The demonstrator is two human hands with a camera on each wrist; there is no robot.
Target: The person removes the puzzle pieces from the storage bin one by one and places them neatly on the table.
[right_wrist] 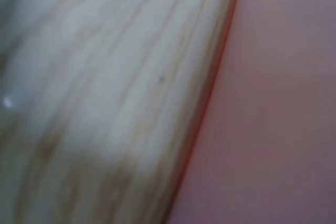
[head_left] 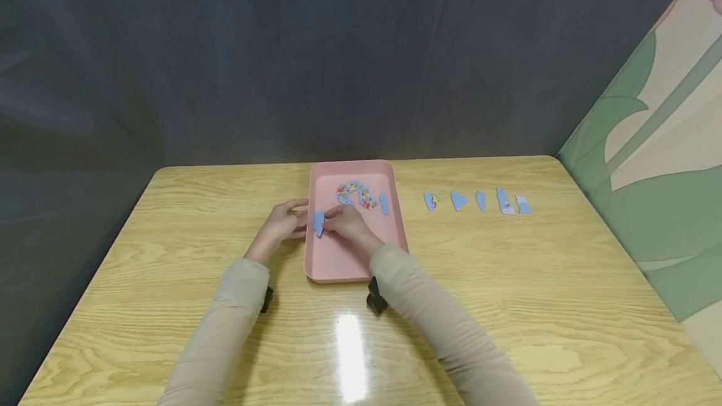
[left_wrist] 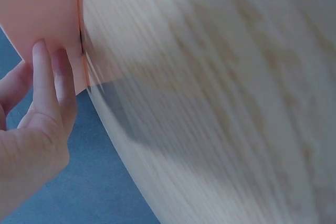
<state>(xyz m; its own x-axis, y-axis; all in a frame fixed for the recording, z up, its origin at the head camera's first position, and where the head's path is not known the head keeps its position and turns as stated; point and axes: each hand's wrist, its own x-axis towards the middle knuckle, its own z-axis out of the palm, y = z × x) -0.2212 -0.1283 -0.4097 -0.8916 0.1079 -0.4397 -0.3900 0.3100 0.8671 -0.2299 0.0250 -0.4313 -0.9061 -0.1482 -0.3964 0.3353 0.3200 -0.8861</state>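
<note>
- Seemingly part done: in the pink tray (head_left: 386,237), a curved multicoloured section (head_left: 368,198) looks joined; a narrow blue piece (head_left: 384,203) lies apart near the right wall.
- The right hand (head_left: 348,224) has its grip pinching a blue puzzle piece (head_left: 319,223) by the tray's left wall.
- The left hand (head_left: 282,221), ungrasping, touches the tray's outer side.
- Left over: five pieces (head_left: 459,200) on the table (head_left: 564,281).
- Right hand partly hides the curve; right-wrist view is blurred.
</note>
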